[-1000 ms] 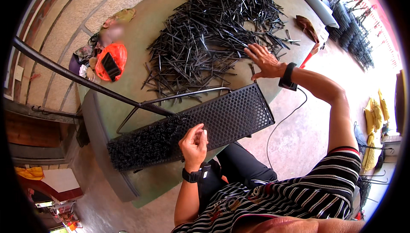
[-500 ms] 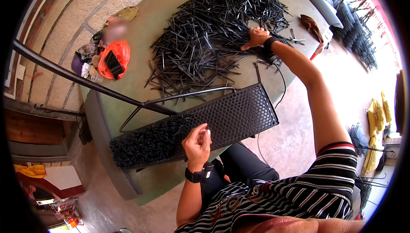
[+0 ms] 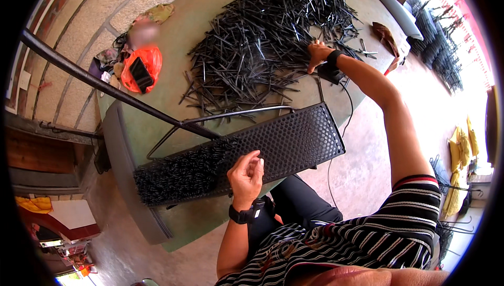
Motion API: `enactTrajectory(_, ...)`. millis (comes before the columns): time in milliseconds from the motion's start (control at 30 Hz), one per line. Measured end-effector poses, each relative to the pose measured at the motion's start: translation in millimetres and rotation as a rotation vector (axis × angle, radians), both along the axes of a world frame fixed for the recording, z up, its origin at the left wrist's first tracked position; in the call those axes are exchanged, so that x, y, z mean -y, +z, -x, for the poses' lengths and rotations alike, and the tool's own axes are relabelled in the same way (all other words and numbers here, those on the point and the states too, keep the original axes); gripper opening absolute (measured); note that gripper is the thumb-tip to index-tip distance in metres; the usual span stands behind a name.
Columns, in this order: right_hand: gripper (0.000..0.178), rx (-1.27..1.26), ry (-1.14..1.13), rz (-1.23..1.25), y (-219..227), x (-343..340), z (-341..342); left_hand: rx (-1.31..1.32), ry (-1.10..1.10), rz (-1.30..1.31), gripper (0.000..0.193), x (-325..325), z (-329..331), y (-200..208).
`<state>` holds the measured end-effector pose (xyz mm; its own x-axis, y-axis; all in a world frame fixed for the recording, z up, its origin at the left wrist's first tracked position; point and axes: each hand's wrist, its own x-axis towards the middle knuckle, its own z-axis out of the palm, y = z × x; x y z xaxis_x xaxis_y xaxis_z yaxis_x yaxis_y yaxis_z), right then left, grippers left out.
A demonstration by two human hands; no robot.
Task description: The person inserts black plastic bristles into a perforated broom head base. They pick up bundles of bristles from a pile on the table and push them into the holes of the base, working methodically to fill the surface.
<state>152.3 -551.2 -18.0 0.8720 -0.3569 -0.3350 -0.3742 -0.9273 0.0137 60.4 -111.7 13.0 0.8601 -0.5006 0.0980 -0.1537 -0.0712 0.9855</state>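
Observation:
A long black panel [image 3: 294,136] with rows of round holes lies tilted across the near side of the table. Its left part is packed with upright black bristle-like pieces [image 3: 176,178]. Over the panel's near edge, beside the filled part, is my left hand [image 3: 245,178], its fingers curled in toward the thumb; whatever they may hold is hidden. My right hand [image 3: 317,55] reaches to the right edge of a big heap of thin black plastic strips [image 3: 257,44]. Its thumb stands apart from the fingers, whose tips are close to the strips.
A black pole [image 3: 105,78] slants from upper left down to the panel. Under my right wrist is a small black box [image 3: 331,73] with a cable. An orange bag [image 3: 149,60] with a phone [image 3: 140,75] lies at left. A brown cloth [image 3: 386,39] rests at right.
My right hand has drawn slightly back toward me at the heap's edge, its thumb now pointing more toward me. My left hand has hardly moved.

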Motion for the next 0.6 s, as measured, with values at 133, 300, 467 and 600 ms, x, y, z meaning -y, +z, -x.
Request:
enactTrajectory(133, 0.084, 0.019, 0.054, 0.005, 4.6, 0.2, 1.6, -0.019, -0.030, -0.018, 0.018, -2.8, -2.5, 0.2)
enactTrajectory(300, 0.098, 0.052, -0.006, -0.187, 5.1, 8.7, 3.7, 0.015, -0.073, 0.002, 0.016, -0.4, 5.4, 29.7)
enactTrajectory(467, 0.069, 0.007, 0.057, -0.318, -1.7, 41.0, -5.7, 0.124, -0.182, 0.071, 0.016, 2.5, 13.2, 80.7)
enactTrajectory(600, 0.040, 0.155, 0.186, -0.299, -5.8, 49.9, -0.1, 0.131, -0.217, 0.083, 0.015, 3.5, 16.0, 95.5)
